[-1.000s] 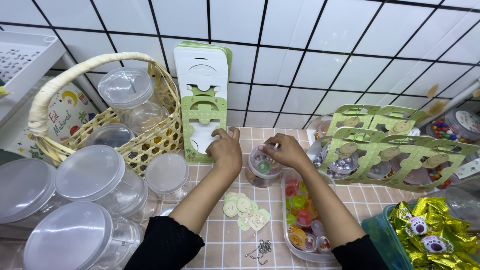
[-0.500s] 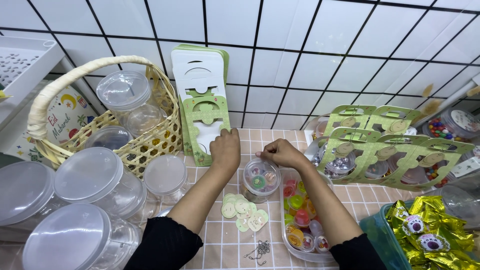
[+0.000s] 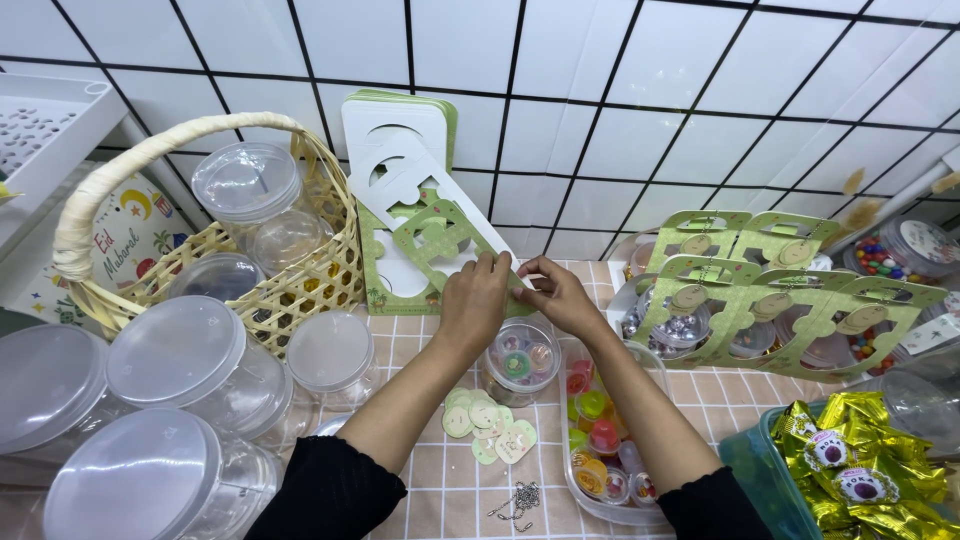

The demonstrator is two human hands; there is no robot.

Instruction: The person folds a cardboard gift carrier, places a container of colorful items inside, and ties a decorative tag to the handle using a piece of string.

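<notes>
My left hand [image 3: 474, 300] and my right hand [image 3: 556, 294] together grip the lower end of a flat white-and-green card sleeve [image 3: 432, 220], lifted and tilted off a stack of the same sleeves [image 3: 392, 125] leaning on the tiled wall. Just below my hands stands a small clear jar [image 3: 519, 362] filled with colourful jelly cups. A pile of small green round tags [image 3: 488, 424] lies on the checked tablecloth in front of the jar.
A wicker basket [image 3: 318, 278] with clear lidded jars stands at left, with more empty jars [image 3: 180, 352] before it. A clear tray of jelly cups [image 3: 596, 452] lies near my right arm. Sleeved jars [image 3: 770, 310] stand at right, gold-wrapped sweets [image 3: 865, 462] at bottom right.
My hands have risen from the jar and pulled one card sleeve off the stack, which now tilts out towards me.
</notes>
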